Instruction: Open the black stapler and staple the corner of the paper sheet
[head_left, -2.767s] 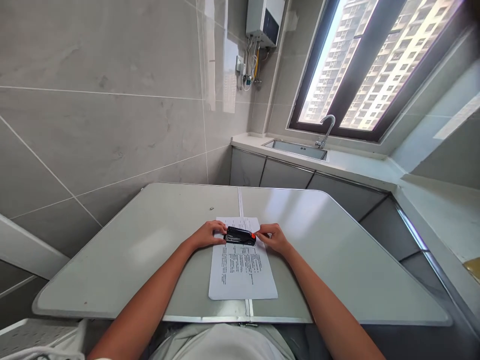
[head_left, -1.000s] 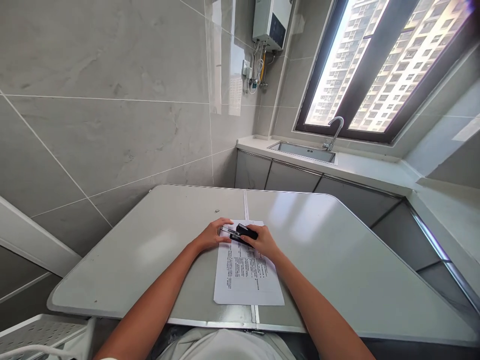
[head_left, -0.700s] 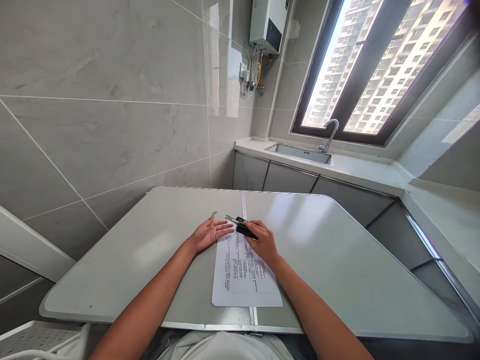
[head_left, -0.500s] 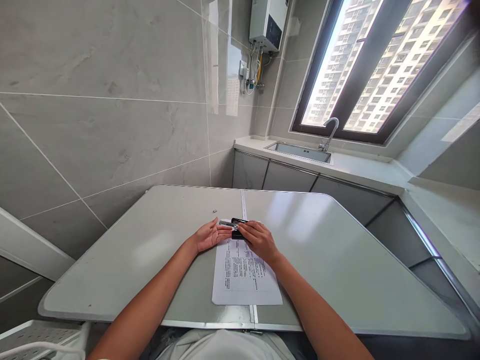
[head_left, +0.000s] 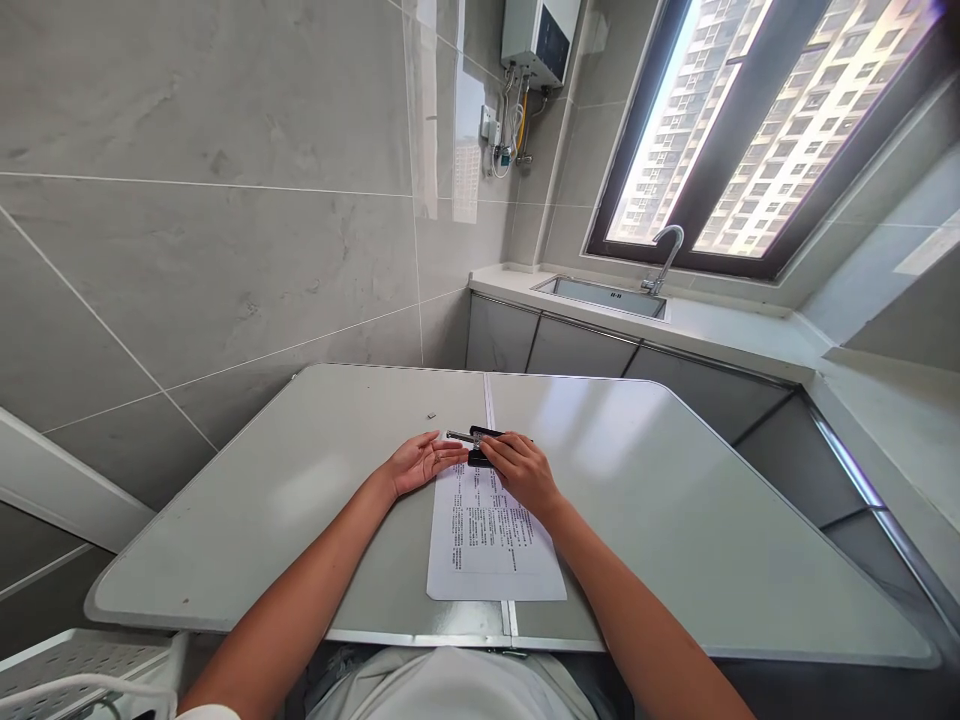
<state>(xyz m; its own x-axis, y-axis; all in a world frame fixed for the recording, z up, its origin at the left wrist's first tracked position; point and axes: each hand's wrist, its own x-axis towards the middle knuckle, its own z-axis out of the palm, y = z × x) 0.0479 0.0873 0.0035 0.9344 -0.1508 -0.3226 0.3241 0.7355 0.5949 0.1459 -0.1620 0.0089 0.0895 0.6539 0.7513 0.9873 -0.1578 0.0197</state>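
A black stapler [head_left: 480,458] with a silver metal inner part lies opened above the top end of a printed sheet of paper [head_left: 495,550]. My right hand [head_left: 521,468] is closed around its right side, and the fingers hide part of it. To the left, my left hand [head_left: 429,460] is open, palm turned up, with fingertips close to or touching the stapler's left end. Whether they touch it I cannot tell. On the table beyond my left hand lies a tiny grey piece [head_left: 431,415], perhaps a short strip of staples.
The pale folding table [head_left: 675,540] has a metal seam down its middle. Behind it run a counter with a sink [head_left: 600,295] and a faucet [head_left: 666,260] under a window. A white rack [head_left: 90,665] stands at the lower left.
The camera view has tilted slightly. My right hand still holds the stapler, whose silver part sits at a slightly different angle. My left hand stays open beside it.
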